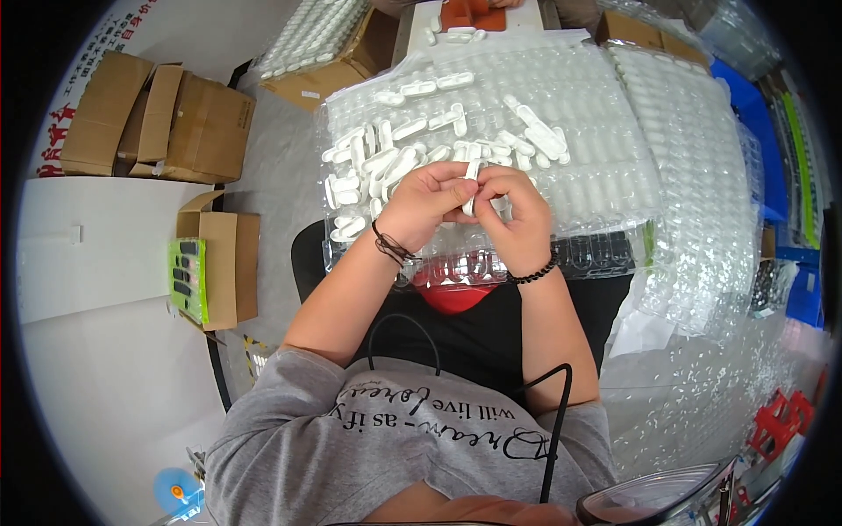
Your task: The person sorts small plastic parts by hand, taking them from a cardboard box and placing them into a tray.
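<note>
A small white elongated plastic part (472, 172) stands between my two hands, over the near side of a clear plastic blister tray (596, 131). My left hand (430, 200) grips it with thumb and fingers from the left. From the other side, my right hand (517, 210) pinches its lower end. Just beyond my hands lies a loose heap of similar white oblong parts (377, 162), some on edge and some flat. A few more white parts (542, 131) lie to the right of the heap. Fingers hide part of the held piece.
More clear trays (702, 193) are stacked at the right, beside blue bins (745, 131). A carton (333, 66) with white parts stands at the far left of the work surface. Cardboard boxes (202, 123) sit at left. Another person's hand (502, 3) is beside an orange object (474, 15) at the far edge.
</note>
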The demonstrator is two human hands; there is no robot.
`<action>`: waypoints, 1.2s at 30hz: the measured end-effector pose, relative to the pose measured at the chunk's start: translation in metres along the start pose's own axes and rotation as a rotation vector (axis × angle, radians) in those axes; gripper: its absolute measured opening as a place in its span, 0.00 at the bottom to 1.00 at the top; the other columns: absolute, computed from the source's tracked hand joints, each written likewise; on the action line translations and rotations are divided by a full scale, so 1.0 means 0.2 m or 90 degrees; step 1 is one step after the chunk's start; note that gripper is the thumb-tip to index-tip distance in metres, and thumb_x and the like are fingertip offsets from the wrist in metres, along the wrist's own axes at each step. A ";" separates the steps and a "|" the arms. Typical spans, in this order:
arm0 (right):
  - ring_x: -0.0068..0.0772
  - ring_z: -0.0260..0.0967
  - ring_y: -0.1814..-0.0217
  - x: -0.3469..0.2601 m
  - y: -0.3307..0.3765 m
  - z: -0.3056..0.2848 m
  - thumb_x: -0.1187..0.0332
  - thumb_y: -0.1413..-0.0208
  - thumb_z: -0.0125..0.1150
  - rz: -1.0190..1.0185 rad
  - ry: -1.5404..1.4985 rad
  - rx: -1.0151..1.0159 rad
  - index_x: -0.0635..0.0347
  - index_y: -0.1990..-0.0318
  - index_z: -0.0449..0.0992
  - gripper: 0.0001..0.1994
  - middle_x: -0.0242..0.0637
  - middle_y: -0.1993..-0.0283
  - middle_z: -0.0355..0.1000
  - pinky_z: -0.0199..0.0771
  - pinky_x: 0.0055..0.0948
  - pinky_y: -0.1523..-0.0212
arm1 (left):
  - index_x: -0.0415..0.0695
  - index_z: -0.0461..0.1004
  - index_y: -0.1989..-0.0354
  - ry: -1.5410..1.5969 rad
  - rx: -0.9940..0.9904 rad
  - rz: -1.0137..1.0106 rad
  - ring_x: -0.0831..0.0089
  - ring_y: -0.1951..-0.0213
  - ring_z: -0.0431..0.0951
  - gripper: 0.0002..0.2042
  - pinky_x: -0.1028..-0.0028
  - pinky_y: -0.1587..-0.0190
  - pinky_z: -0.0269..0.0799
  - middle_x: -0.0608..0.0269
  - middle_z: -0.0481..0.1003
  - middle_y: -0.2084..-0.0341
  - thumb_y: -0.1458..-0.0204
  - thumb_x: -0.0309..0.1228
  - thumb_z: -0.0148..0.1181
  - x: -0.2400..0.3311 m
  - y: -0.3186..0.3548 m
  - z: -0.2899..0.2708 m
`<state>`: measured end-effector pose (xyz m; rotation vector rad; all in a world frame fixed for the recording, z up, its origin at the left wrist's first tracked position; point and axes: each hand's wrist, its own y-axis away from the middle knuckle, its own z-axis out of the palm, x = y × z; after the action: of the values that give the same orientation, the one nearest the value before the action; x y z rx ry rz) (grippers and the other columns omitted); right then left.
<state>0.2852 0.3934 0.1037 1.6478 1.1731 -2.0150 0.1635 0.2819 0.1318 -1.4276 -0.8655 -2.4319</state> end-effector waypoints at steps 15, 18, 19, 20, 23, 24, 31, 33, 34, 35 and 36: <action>0.44 0.64 0.44 0.19 -0.07 -0.14 0.75 0.53 0.59 -0.050 0.310 0.065 0.58 0.62 0.75 0.09 0.37 0.51 0.74 0.63 0.42 0.45 | 0.30 0.69 0.51 -0.011 0.207 0.041 0.64 0.63 0.79 0.14 0.73 0.61 0.79 0.52 0.76 0.61 0.43 0.26 0.52 0.21 -0.32 -0.31; 0.51 0.51 0.33 0.26 -0.04 -0.20 0.67 0.52 0.59 0.114 0.574 0.037 0.56 0.51 0.74 0.18 0.40 0.34 0.58 0.53 0.50 0.37 | 0.28 0.68 0.50 -0.125 0.275 0.111 0.64 0.61 0.79 0.15 0.73 0.59 0.79 0.50 0.74 0.58 0.43 0.25 0.53 0.27 -0.47 -0.47; 0.51 0.51 0.33 0.26 -0.05 -0.20 0.67 0.52 0.59 0.113 0.573 0.038 0.56 0.51 0.74 0.18 0.40 0.34 0.58 0.53 0.50 0.37 | 0.28 0.68 0.50 -0.125 0.275 0.113 0.64 0.61 0.79 0.15 0.73 0.59 0.79 0.50 0.74 0.58 0.43 0.25 0.53 0.28 -0.49 -0.50; 0.49 0.51 0.33 0.25 -0.05 -0.19 0.67 0.52 0.59 0.130 0.584 0.005 0.56 0.51 0.74 0.18 0.39 0.33 0.58 0.53 0.50 0.37 | 0.28 0.68 0.50 -0.152 0.294 0.109 0.64 0.61 0.79 0.15 0.73 0.58 0.79 0.50 0.73 0.57 0.43 0.24 0.54 0.30 -0.51 -0.54; 0.47 0.52 0.33 0.22 -0.06 -0.18 0.66 0.51 0.58 0.156 0.606 -0.022 0.57 0.51 0.74 0.18 0.39 0.33 0.58 0.52 0.49 0.37 | 0.27 0.68 0.49 -0.129 0.286 0.092 0.64 0.60 0.78 0.16 0.73 0.54 0.78 0.50 0.72 0.55 0.45 0.20 0.56 0.31 -0.55 -0.59; 0.46 0.52 0.33 0.21 -0.06 -0.18 0.65 0.51 0.58 0.162 0.615 -0.019 0.58 0.51 0.74 0.18 0.38 0.34 0.58 0.52 0.48 0.37 | 0.27 0.68 0.49 -0.131 0.283 0.099 0.63 0.60 0.78 0.16 0.74 0.54 0.78 0.50 0.72 0.55 0.45 0.20 0.56 0.31 -0.56 -0.60; 0.45 0.53 0.34 0.21 -0.06 -0.17 0.66 0.51 0.58 0.164 0.610 -0.014 0.60 0.51 0.74 0.19 0.37 0.35 0.60 0.53 0.48 0.38 | 0.27 0.70 0.52 -0.101 0.347 0.220 0.66 0.58 0.78 0.14 0.76 0.52 0.78 0.52 0.74 0.58 0.47 0.17 0.57 0.34 -0.57 -0.67; 0.45 0.54 0.34 0.19 -0.06 -0.17 0.67 0.51 0.57 0.166 0.611 -0.011 0.60 0.51 0.74 0.18 0.36 0.36 0.61 0.53 0.47 0.38 | 0.29 0.70 0.51 -0.116 0.343 0.198 0.67 0.58 0.77 0.15 0.77 0.52 0.77 0.53 0.74 0.58 0.47 0.19 0.58 0.36 -0.58 -0.72; 0.45 0.54 0.34 0.20 -0.06 -0.17 0.67 0.51 0.57 0.166 0.610 -0.010 0.60 0.51 0.74 0.18 0.36 0.36 0.61 0.53 0.47 0.38 | 0.30 0.70 0.49 -0.132 0.338 0.176 0.68 0.58 0.77 0.16 0.78 0.52 0.76 0.54 0.74 0.58 0.46 0.20 0.58 0.36 -0.58 -0.73; 0.45 0.54 0.35 0.21 -0.06 -0.17 0.68 0.50 0.57 0.168 0.594 0.000 0.60 0.52 0.75 0.16 0.36 0.37 0.62 0.53 0.47 0.38 | 0.30 0.70 0.49 -0.132 0.338 0.177 0.68 0.58 0.77 0.16 0.78 0.52 0.76 0.54 0.74 0.58 0.46 0.20 0.58 0.36 -0.58 -0.74; 0.45 0.55 0.36 0.22 -0.06 -0.17 0.69 0.50 0.56 0.169 0.577 0.011 0.60 0.53 0.76 0.15 0.36 0.38 0.63 0.54 0.48 0.38 | 0.34 0.70 0.48 -0.282 0.374 0.130 0.67 0.57 0.76 0.18 0.76 0.52 0.75 0.54 0.73 0.57 0.47 0.25 0.61 0.36 -0.58 -0.76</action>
<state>0.2872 0.4370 0.0671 2.6663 1.0619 -1.0995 -0.0355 0.2982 0.0923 -1.7086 -1.3074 -1.5396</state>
